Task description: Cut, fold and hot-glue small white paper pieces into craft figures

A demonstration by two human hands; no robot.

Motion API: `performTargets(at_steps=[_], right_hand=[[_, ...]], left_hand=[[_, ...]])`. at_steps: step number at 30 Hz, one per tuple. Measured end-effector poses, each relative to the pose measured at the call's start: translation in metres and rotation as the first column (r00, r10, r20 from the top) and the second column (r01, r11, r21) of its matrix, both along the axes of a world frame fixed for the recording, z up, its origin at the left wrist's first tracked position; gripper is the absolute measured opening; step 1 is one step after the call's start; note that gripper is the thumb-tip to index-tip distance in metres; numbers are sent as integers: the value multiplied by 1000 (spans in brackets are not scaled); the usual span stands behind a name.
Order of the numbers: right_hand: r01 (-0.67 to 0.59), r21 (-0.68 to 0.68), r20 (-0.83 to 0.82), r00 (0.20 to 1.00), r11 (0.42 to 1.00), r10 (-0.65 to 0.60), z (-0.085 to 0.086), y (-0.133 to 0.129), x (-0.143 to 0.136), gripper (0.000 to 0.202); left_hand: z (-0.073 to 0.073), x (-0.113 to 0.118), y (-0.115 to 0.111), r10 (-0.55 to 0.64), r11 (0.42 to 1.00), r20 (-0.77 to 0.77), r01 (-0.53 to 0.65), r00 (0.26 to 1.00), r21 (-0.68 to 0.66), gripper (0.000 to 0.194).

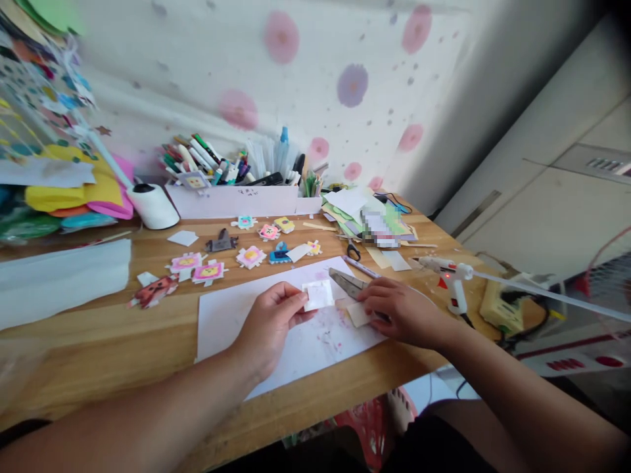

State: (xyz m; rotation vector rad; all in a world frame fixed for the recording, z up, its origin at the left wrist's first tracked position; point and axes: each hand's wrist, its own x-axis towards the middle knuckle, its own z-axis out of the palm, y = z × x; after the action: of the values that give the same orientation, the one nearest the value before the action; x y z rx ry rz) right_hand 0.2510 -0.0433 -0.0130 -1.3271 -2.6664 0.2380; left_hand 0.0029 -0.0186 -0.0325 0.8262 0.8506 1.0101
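Between the thumb and fingers of my left hand [276, 315] is a small white square piece [318, 295], held above a large white sheet [221, 328] on the wooden table. My right hand [394, 309] is closed round the handles of grey scissors [346, 284], whose blades point left toward the square's upper right. The handles are mostly hidden by my fingers. A small cream paper piece [357, 315] lies beside my right fingertips. Pink and purple marks [328, 338] show on the sheet below the square.
Small coloured paper figures [251, 256] lie behind the sheet, with black-handled scissors [353, 250] near a paper pile [350, 200]. A glue gun [454, 282] with its red light on stands at the right. A pen box [236, 201] lines the back; a white lamp base [154, 206] is left.
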Motion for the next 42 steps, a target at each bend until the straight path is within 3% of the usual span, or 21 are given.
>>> performTargets(at_steps=[4, 7, 12, 15, 20, 34, 42], right_hand=[[-34, -7, -40, 999, 999, 33, 1, 1, 0, 10], [-52, 10, -173, 983, 999, 53, 8, -2, -5, 15], [-30, 257, -370, 920, 966, 127, 18, -12, -27, 32], [5, 372, -316, 941, 928, 121, 16, -15, -42, 32], [2, 431, -254, 960, 902, 120, 10, -15, -54, 29], [-46, 408, -159, 980, 912, 120, 16, -20, -57, 25], [-44, 419, -150, 982, 907, 117, 18, -24, -57, 25]], left_hand=[[0, 0, 0, -7, 1000, -14, 7, 1000, 0, 17], [-2, 0, 0, -10, 1000, -27, 11, 1000, 9, 17], [-1, 1, -3, -31, 999, -39, 32, 999, 35, 17], [0, 2, -7, -47, 998, -44, 49, 998, 43, 16], [4, 2, -10, -58, 998, -23, 58, 998, 25, 18], [8, 1, -13, -102, 995, 39, 101, 994, 27, 14], [11, 1, -15, -158, 987, 167, 156, 973, 29, 13]])
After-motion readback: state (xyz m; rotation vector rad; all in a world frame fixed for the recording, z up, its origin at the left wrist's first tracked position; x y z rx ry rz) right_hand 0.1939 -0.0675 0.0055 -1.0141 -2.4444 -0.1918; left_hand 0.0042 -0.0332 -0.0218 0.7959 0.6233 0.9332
